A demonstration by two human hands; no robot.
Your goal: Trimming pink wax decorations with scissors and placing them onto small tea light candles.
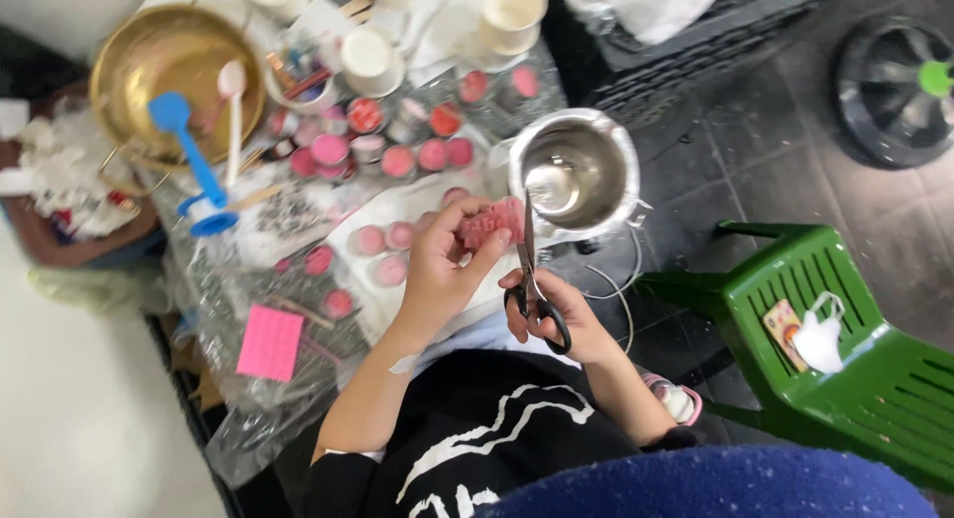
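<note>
From the head view, the left hand (437, 264) pinches a pink block (492, 222) between thumb and fingertips, holding it in the air beside the steel pot (578, 170). The scissors (532, 279) stand just right of the block, long axis running up toward the pot, blades apparently closed, tip touching the block's right end. The right hand (556, 319) grips the black handles, fingers through the loops. The block looks waxy and ridged; the pot is shiny. Small pink-filled tins (397, 160) crowd the plastic-covered table (248, 399).
</note>
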